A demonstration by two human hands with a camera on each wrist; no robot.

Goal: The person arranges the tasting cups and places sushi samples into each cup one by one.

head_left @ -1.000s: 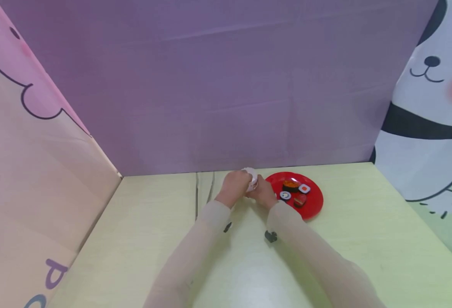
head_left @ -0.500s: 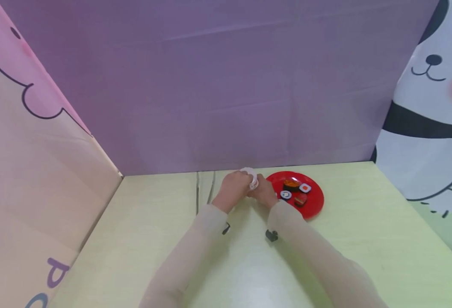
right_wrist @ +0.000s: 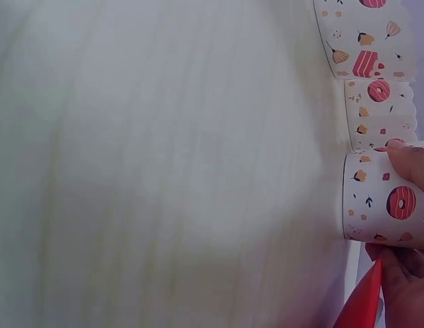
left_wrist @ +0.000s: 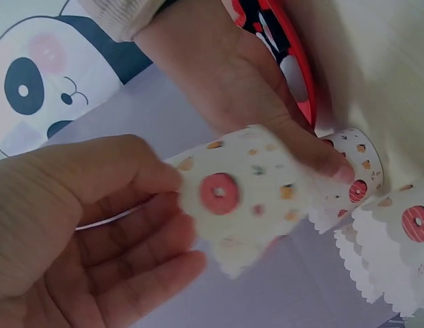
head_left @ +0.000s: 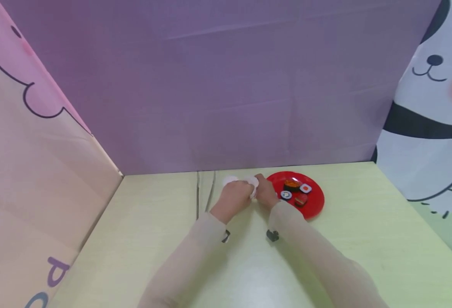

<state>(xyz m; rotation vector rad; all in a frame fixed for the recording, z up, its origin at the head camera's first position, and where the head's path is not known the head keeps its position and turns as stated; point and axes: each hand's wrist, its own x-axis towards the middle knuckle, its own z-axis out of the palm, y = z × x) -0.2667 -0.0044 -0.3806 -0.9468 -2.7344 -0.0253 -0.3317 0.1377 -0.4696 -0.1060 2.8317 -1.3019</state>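
Observation:
Beside a red plate, my left hand pinches the edge of a white paper baking cup printed with doughnuts. This cup is blurred and held up off the table in the left wrist view. My right hand grips another printed baking cup that stands on the table, its thumb over the side. A further baking cup stands to the left of the one my right hand holds. The right wrist view has several of these cups in a line along the right edge.
The red plate holds several toy sushi pieces and sits right of my right hand. Two thin dark strips run along the table on the left. A purple wall rises at the table's back edge.
My left hand has shifted slightly toward me, with a cup in its fingers. A second white cup now shows behind it on the left. My right hand has barely moved.

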